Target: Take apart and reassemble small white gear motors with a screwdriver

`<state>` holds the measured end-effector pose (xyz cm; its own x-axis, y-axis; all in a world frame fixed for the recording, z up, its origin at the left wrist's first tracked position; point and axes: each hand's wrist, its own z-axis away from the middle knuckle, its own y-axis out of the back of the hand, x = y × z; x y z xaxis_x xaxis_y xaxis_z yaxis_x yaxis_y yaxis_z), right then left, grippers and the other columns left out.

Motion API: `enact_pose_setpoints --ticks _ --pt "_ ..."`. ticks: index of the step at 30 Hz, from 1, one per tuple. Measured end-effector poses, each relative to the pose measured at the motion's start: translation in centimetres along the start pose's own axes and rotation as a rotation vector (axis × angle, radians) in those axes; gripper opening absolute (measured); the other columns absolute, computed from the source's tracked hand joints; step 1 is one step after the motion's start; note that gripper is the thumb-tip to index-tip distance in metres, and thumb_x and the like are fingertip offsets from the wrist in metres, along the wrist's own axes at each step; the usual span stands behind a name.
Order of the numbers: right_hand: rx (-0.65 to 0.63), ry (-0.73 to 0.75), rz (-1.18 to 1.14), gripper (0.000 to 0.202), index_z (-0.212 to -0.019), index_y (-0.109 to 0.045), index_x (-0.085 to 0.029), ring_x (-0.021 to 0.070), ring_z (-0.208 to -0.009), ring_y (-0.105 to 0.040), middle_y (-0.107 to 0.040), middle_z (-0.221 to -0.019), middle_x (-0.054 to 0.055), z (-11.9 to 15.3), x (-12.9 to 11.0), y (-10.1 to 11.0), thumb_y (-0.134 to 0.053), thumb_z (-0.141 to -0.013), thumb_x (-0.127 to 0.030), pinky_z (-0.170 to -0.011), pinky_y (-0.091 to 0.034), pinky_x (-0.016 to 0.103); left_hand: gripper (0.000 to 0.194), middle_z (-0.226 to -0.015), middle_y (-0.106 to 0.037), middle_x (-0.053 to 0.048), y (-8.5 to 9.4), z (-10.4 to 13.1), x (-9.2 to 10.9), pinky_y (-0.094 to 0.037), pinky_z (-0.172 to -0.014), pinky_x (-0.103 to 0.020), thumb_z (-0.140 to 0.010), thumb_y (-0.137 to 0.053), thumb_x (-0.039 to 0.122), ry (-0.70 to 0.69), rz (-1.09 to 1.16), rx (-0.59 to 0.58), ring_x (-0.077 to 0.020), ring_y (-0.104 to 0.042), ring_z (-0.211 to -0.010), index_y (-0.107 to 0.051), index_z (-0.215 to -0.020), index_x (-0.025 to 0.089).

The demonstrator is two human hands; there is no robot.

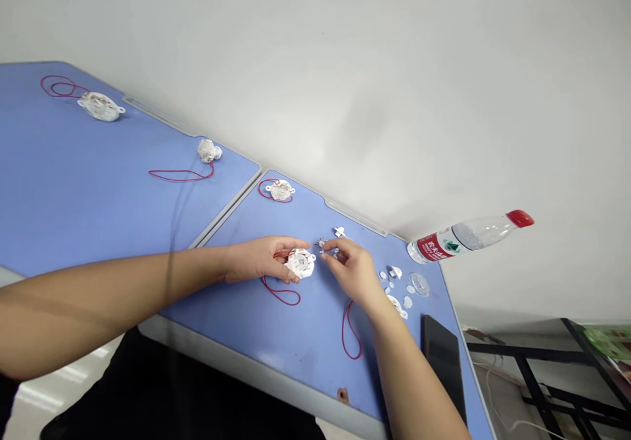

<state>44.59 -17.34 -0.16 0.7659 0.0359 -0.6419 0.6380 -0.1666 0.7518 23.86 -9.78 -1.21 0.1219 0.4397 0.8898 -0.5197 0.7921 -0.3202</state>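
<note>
A white round device (301, 264) is left of the bottle (476, 236), fingers and thumb of the left hand (257, 258) closed on its edge. The right hand (359, 274), nearer the bottle, has fingers almost together; their hold I cannot tell. A black phone (444, 361) lies before the bottle.

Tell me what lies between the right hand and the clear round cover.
Head view: small white discs and a white knobbed piece lie between the right hand and the clear cover.
</note>
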Motion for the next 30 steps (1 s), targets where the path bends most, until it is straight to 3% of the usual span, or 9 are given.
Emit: enact_pose_setpoints --ticks 4,8,13,17,21,30 --pt "-0.111 -0.081 -0.364 0.013 -0.084 -0.067 -0.018 0.0098 -0.048 -0.032 -0.042 -0.054 -0.006 0.7 -1.0 1.3 -0.066 -0.078 -0.030 -0.049 -0.028 0.025 0.078 -0.103 -0.068 -0.005 -0.1 -0.3 -0.7 -0.048 -0.086 -0.031 -0.067 -0.073 0.006 -0.068 -0.001 0.014 -0.0144 -0.064 -0.088 -0.044 -0.138 0.018" --pt "-0.144 -0.078 -0.501 0.015 -0.084 -0.067 -0.017 0.0087 -0.047 -0.026 -0.034 -0.051 -0.008 1.2 -1.9 1.2 -0.068 -0.076 -0.031 -0.047 -0.022 0.025 0.078 -0.115 -0.066 -0.009 -0.1 -0.8 -1.6 -0.049 -0.086 -0.032 -0.066 -0.075 0.007 -0.156 0.050 0.016 -0.0163 -0.064 -0.095 -0.045 -0.136 0.019" --pt "-0.073 -0.027 -0.390 0.011 -0.082 -0.066 -0.018 0.0088 -0.047 -0.028 -0.033 -0.052 -0.008 1.6 -2.7 0.4 -0.066 -0.078 -0.028 -0.047 -0.024 0.025 0.074 -0.120 -0.063 -0.009 -0.2 -1.0 -2.1 -0.047 -0.092 -0.033 -0.065 -0.077 0.008 -0.223 0.092 -0.009 -0.0177 -0.062 -0.105 -0.048 -0.132 0.019" --pt "-0.012 0.123 -0.210 0.003 -0.081 -0.065 -0.020 0.0102 -0.053 -0.038 -0.046 -0.060 -0.004 2.1 -3.5 0.0 -0.063 -0.080 -0.020 -0.051 -0.031 0.025 0.069 -0.108 -0.065 -0.005 -0.4 -1.0 -2.2 -0.047 -0.089 -0.033 -0.066 -0.078 0.009 -0.225 0.100 -0.048 -0.0158 -0.063 -0.097 -0.051 -0.129 0.020" --pt "0.000 0.235 -0.101 0.008 -0.081 -0.064 -0.020 0.0111 -0.057 -0.045 -0.057 -0.069 -0.001 2.2 -3.9 -0.3 -0.059 -0.081 -0.013 -0.054 -0.036 0.025 0.070 -0.107 -0.064 -0.004 -0.8 -0.8 -2.2 -0.046 -0.088 -0.032 -0.066 -0.078 0.009 -0.234 0.134 -0.067 -0.0146 -0.062 -0.095 -0.051 -0.129 0.020" --pt "-0.046 0.233 -0.082 0.011 -0.084 -0.064 -0.021 0.0117 -0.059 -0.048 -0.061 -0.076 0.000 2.4 -3.5 -0.1 -0.059 -0.080 -0.011 -0.054 -0.037 0.025 0.063 -0.105 -0.063 -0.003 -1.0 -1.0 -2.4 -0.046 -0.085 -0.031 -0.068 -0.077 0.011 -0.268 0.115 -0.101 -0.0142 -0.061 -0.092 -0.054 -0.125 0.021"
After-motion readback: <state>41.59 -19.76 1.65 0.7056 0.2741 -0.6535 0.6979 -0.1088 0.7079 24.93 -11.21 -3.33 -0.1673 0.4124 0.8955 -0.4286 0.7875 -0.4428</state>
